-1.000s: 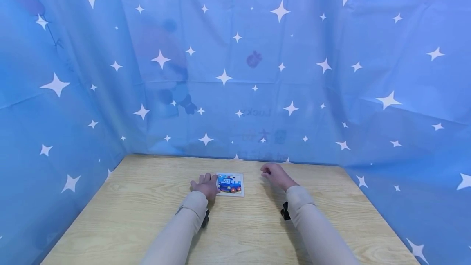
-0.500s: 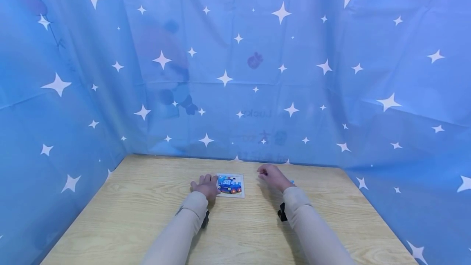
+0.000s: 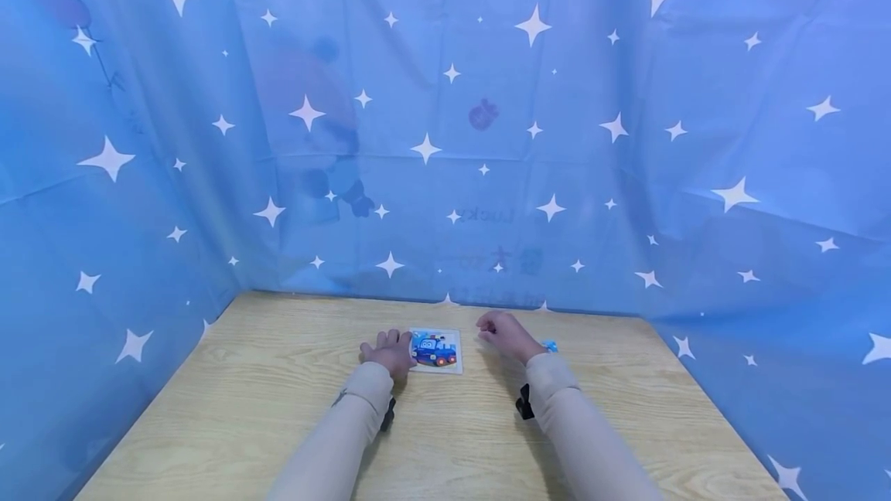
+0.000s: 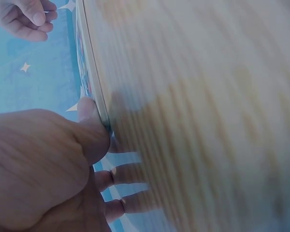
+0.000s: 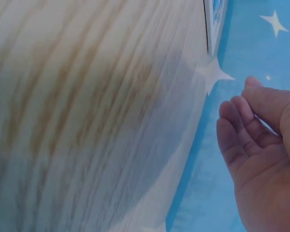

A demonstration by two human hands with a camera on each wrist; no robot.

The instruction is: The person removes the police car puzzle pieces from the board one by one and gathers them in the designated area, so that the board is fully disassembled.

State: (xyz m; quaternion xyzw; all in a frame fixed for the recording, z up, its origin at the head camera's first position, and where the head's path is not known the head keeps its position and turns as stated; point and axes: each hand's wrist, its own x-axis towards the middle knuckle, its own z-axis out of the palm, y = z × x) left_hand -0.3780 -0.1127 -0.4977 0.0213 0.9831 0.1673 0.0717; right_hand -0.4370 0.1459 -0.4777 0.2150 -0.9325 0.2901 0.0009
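A square picture puzzle [image 3: 437, 350] with a blue cartoon truck lies flat on the wooden table in the head view. My left hand [image 3: 392, 352] is at its left edge, fingers spread on the tabletop. The left wrist view shows the thumb [image 4: 89, 113] against the board's rim. My right hand [image 3: 511, 337] hovers to the right of the puzzle, apart from it. Its fingers bend loosely with the thumb close to the index finger, and no object shows between them in the right wrist view. A small blue piece [image 3: 551, 346] lies on the table beside the right wrist, partly hidden by it.
The light wood table [image 3: 278, 400] ends at a blue curtain [image 3: 431, 176] with white stars, hung behind it and along both sides. Dark wrist cameras sit under both cuffs.
My right hand has moved left, closer to the puzzle, and the blue piece behind its wrist has come into view. The left hand and the puzzle have stayed in place.
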